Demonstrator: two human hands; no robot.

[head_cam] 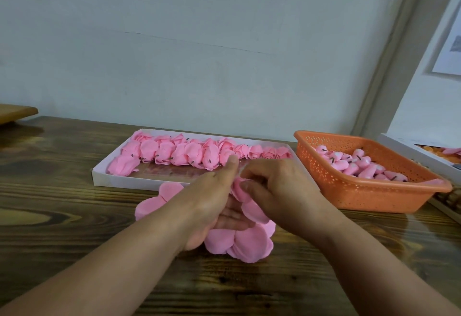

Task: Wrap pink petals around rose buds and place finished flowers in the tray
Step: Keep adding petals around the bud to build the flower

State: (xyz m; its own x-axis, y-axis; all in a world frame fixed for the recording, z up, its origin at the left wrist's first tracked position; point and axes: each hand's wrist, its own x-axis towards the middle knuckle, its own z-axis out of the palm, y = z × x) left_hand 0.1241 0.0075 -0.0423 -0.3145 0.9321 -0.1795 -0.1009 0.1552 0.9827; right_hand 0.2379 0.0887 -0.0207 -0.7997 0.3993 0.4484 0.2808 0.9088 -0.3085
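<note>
On the dark, grainy wooden tabletop [62, 216] both hands meet over a loose pile of flat pink paper petals [239, 238] lying just in front of the tray. The left hand [212, 203] is turned palm toward the right, its fingers straight and spread a little, the index finger reaching up toward the tray's edge while the lower fingers lie against the petals. The right hand [277, 188] has its fingers curled, thumb and fingertips pinching the upper pink petals [238, 188] between the two hands; whether a bud sits inside them cannot be seen. More petals [152, 203] stick out to the left from under the left wrist. Just behind the hands lies the shallow white rectangular cardboard tray [104, 178], with finished pink paper roses [184, 153] packed in rows along its far side and left end, its near strip bare. To the right, near the tray, stands an orange perforated plastic basket [369, 198] holding small pink rose buds with dark stubs [359, 166]. Beyond the basket, at the right edge, part of a white box [409, 151] shows, its contents unclear.
</note>
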